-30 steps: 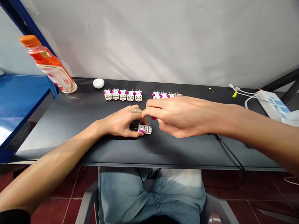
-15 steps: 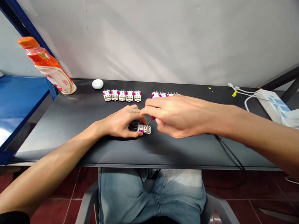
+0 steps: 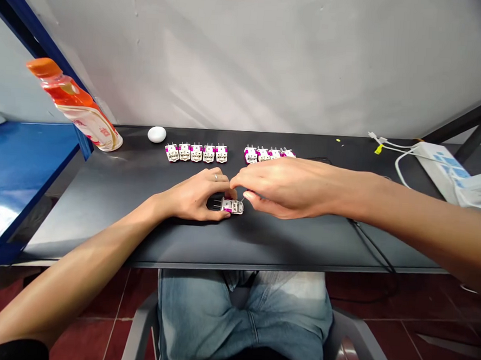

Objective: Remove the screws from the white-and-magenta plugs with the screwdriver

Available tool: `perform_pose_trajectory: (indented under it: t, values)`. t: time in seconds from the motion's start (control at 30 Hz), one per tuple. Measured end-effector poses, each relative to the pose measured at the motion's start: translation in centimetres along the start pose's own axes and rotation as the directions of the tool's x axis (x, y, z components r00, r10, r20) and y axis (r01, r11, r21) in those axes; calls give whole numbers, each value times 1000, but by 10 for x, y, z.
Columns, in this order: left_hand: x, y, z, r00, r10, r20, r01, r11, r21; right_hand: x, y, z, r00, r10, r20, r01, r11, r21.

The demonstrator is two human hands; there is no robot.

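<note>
My left hand point(image 3: 199, 195) rests on the dark tabletop, thumb and fingers closed around a small white and purple plug adapter point(image 3: 234, 206). The adapter lies on its side with its metal prongs pointing left into my palm. Above and to the right, my right hand point(image 3: 283, 185) is closed around a screwdriver point(image 3: 243, 200). Its handle is hidden by my fingers, and only the thin shaft shows, reaching down to the adapter's right end. Whether the tip touches a screw I cannot tell.
Behind my hands stand two rows of similar plug adapters point(image 3: 196, 153) point(image 3: 262, 154). A white egg-shaped object point(image 3: 157, 134) and an orange-capped bottle point(image 3: 82, 110) are at the left. On the right lie a white box point(image 3: 439, 165), white cables point(image 3: 398, 167) and a black cable point(image 3: 369, 242).
My right hand has shifted slightly, and the screwdriver shaft has moved a little right along the adapter. The red handle, visible before, is now covered. My left hand keeps its hold.
</note>
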State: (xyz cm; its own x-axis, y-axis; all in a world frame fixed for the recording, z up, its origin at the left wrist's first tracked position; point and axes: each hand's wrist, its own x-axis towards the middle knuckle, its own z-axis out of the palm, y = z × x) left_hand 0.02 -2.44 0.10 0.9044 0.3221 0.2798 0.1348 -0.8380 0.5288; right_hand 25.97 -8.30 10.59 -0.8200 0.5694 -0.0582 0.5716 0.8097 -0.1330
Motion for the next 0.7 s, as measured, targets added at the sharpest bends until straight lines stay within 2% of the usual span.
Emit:
perform_pose_trajectory:
  t: [0.2, 0.7]
  values:
    - [0, -1, 1, 1000, -19, 13, 19, 1000, 8, -3, 1, -4, 997, -9, -83, 6, 999, -34]
    - [1, 0, 1, 1000, -6, 14, 6, 1000, -11, -3, 1, -3, 998, 28, -50, -30, 999, -44]
